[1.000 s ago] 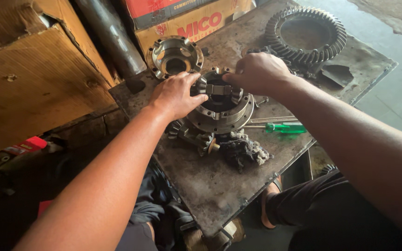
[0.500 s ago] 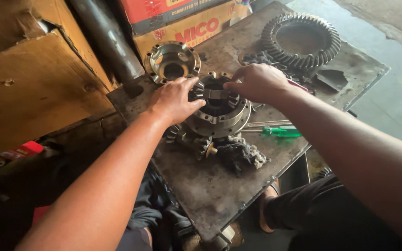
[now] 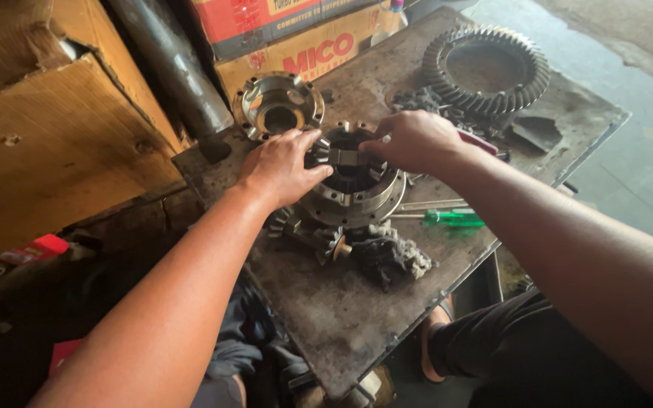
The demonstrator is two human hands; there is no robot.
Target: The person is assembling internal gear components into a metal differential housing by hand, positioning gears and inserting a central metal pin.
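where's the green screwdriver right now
In the head view the green-handled screwdriver lies flat on the metal table, just right of the differential case, below the right hand.

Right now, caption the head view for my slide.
Both hands, left hand and right hand, grip the differential case on a steel workbench.

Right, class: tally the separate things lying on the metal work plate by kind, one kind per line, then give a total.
Round metal housings: 2, the differential case under the left hand and right hand, and the flanged cover
Ring gears: 1
Green-handled screwdrivers: 1
Greasy rags: 1
Loose small gears: 1
Total: 6
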